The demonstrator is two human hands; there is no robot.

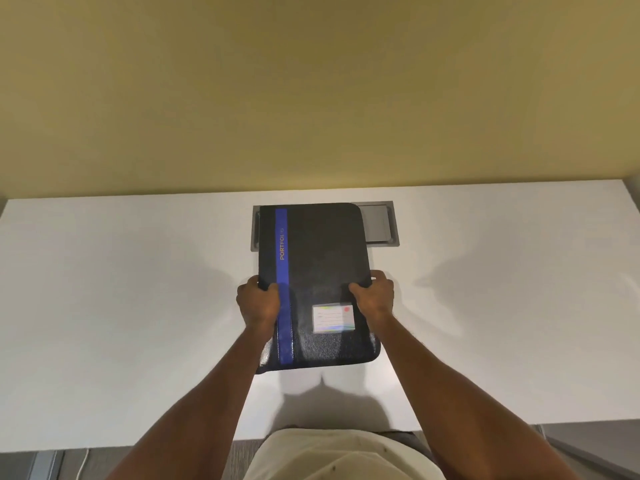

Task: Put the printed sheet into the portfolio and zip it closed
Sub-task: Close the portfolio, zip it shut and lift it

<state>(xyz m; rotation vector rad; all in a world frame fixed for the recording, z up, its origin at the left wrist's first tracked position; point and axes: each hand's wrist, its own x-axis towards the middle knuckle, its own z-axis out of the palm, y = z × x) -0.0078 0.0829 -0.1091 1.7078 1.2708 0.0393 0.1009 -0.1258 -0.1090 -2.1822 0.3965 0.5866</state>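
A black portfolio (322, 258) with a blue stripe down its left side and a small label card near its lower right lies closed in the middle of the white desk (121, 306). My left hand (259, 303) grips its left edge. My right hand (374, 294) grips its right edge, thumb on the cover. The near end of the portfolio looks lifted slightly off the desk. No printed sheet is visible.
A grey cable hatch (379, 223) is set into the desk at the back, partly covered by the portfolio's far end. A yellow wall rises behind the desk. The desk's front edge runs just before my body.
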